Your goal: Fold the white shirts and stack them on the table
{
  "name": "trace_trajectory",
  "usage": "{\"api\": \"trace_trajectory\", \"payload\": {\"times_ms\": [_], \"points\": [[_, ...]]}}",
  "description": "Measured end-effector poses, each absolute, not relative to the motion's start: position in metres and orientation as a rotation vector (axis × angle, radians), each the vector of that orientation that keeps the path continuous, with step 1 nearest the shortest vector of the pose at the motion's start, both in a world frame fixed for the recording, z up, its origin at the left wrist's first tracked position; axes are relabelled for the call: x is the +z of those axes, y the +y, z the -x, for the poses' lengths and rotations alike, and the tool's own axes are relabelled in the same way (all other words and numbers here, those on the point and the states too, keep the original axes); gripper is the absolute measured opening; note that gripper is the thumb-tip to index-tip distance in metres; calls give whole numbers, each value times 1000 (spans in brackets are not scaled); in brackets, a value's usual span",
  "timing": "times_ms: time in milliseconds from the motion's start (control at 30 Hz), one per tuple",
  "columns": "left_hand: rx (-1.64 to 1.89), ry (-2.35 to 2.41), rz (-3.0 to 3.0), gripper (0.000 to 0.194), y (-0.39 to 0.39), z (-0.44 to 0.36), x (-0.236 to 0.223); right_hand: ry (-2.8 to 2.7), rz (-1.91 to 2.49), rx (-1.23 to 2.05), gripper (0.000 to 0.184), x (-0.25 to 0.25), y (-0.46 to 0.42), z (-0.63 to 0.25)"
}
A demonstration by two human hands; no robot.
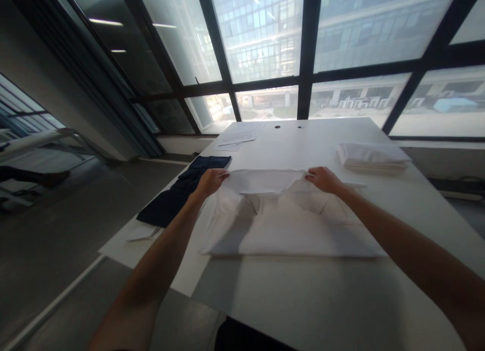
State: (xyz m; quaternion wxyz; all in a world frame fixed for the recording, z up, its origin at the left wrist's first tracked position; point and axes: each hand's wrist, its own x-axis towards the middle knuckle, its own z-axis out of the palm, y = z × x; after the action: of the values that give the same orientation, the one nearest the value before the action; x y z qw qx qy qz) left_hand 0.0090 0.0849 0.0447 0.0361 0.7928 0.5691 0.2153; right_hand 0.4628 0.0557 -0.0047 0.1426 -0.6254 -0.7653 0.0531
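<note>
A white garment (288, 224) lies spread on the white table (314, 295) in front of me. Its far part is lifted and folded toward me. My left hand (210, 181) is closed on the left end of that raised fold. My right hand (322, 180) is closed on the right end of the same fold. Both arms reach straight out over the near half of the cloth.
A dark navy garment (182, 192) lies on the table's left edge. A stack of folded white cloths (373, 156) sits at the far right. Sheets of paper (238, 135) lie at the far left, near the large windows. Grey floor lies to the left.
</note>
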Motion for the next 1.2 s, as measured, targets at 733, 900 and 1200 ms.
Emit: {"api": "trace_trajectory", "payload": {"times_ms": [733, 900, 1200], "points": [[665, 1602, -1953, 18, 92, -77, -19, -2137, 1451, 374, 38, -47, 100, -377], [879, 1607, -2136, 27, 61, -96, -17, -2012, 1188, 734, 71, -52, 104, -347], [902, 1550, -2032, 36, 48, -94, -39, -2106, 1241, 715, 51, -53, 101, -306]]}}
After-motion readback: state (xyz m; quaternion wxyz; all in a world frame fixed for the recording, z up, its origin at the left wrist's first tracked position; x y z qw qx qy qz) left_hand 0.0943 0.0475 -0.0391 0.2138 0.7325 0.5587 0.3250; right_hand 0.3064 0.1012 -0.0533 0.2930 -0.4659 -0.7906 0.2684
